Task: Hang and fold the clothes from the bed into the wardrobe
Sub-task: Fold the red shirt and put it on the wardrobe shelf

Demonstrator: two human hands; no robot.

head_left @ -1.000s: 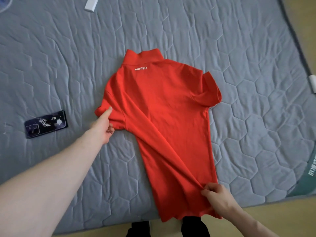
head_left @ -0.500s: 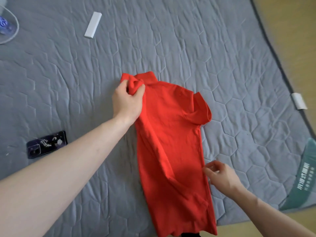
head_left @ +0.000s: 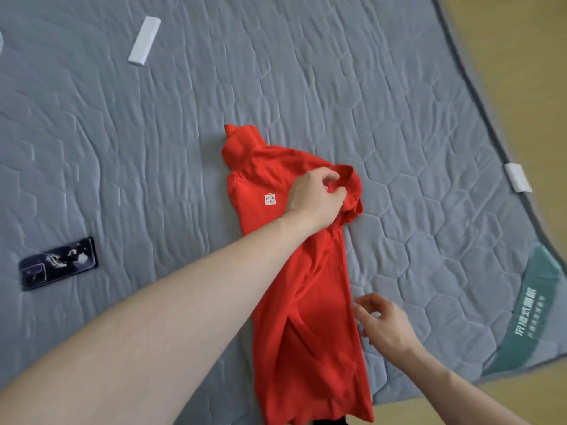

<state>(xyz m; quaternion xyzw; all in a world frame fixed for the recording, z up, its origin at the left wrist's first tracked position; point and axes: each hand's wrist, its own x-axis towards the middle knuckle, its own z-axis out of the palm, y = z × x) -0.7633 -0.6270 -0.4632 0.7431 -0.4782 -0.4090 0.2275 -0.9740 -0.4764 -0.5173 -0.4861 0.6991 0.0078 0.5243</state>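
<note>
With the left hand (head_left: pixel 316 197) pinching the red polo shirt's (head_left: pixel 306 302) sleeve across and the right hand (head_left: pixel 383 325) loose-fingered beside it, folding on the grey quilted bed (head_left: pixel 399 118) looks only half done, the wardrobe nowhere in sight.

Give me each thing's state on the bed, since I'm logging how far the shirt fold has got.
Red shirt: lying on the mattress, folded lengthwise into a narrow strip.
Left hand: pinching the shirt's sleeve.
Right hand: fingers relaxed beside the shirt's edge, holding nothing.
Phone: flat, back side up.
White bar: lying flat.
Mattress: bare quilted cover.
</note>
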